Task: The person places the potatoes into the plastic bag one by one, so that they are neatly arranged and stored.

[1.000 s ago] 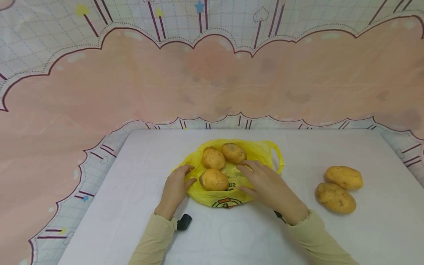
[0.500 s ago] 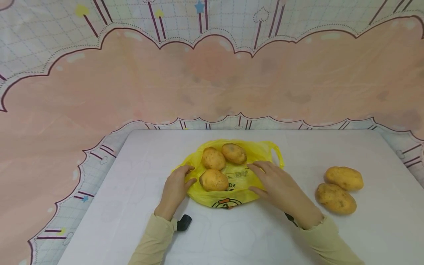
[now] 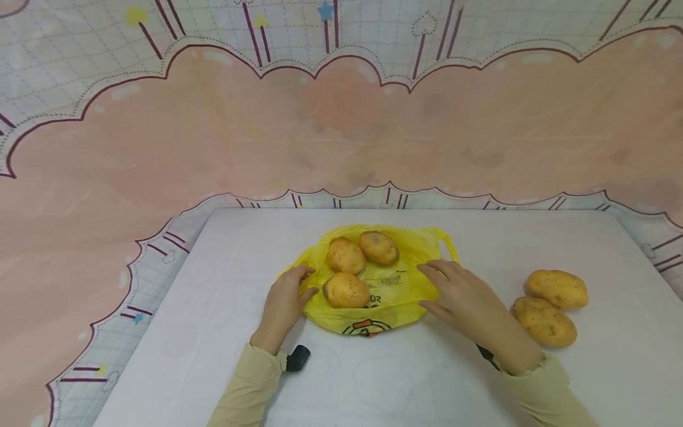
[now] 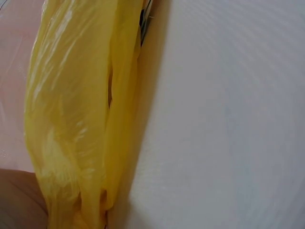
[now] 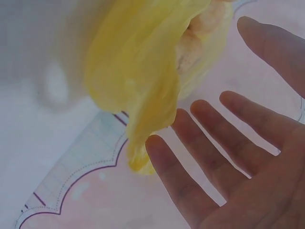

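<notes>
A yellow plastic bag (image 3: 411,290) lies with its mouth open on the white table. Three potatoes (image 3: 345,290) sit inside it, toward its left half. At the bag's left edge, my left hand (image 3: 281,305) holds the plastic with curved fingers, thumb toward the near side. In the left wrist view, the bag's creased yellow side (image 4: 78,109) runs down to the hand at the lower left. Over the bag's right edge is my right hand (image 3: 461,296), holding nothing. The right wrist view shows its fingers (image 5: 205,157) spread and nearly straight beside the bag.
Two more potatoes (image 3: 557,289) lie together on the table (image 3: 373,385), right of my right hand. One bag handle loop (image 3: 450,246) sticks out at the back right. A patterned cloth (image 3: 341,130) hangs behind the table.
My right hand has moved right, from over the bag's middle to its right edge. My left hand, the bag and the potatoes stay in place.
</notes>
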`<state>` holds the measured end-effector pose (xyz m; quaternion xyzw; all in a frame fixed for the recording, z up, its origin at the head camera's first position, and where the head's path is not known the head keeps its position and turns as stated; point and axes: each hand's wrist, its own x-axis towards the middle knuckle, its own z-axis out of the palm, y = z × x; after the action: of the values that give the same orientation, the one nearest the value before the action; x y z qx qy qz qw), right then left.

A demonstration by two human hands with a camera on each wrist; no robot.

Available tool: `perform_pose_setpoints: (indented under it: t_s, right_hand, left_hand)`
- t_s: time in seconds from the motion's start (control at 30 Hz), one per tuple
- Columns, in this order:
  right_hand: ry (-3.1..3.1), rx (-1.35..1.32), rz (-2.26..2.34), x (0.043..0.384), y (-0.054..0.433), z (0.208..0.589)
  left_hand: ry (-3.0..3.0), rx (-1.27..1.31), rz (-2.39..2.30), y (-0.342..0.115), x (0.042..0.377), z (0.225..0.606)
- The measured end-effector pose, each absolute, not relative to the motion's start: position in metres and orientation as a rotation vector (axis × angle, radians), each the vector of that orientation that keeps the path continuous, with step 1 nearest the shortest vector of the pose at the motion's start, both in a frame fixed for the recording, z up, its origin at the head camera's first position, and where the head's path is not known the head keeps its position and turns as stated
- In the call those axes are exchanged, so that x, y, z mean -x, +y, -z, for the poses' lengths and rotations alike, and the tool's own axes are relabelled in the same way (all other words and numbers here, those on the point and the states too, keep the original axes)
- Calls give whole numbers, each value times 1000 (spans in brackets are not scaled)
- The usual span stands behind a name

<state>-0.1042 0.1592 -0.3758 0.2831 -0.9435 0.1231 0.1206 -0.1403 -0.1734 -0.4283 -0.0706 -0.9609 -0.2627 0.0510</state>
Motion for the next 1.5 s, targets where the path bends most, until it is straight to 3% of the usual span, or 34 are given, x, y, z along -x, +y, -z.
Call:
perform_pose_setpoints:
  t_s: [1.5]
  right_hand:
    - [-2724, -712, -299, 78, 236, 381]
  left_hand:
    - [-2907, 227, 790, -174, 139, 428]
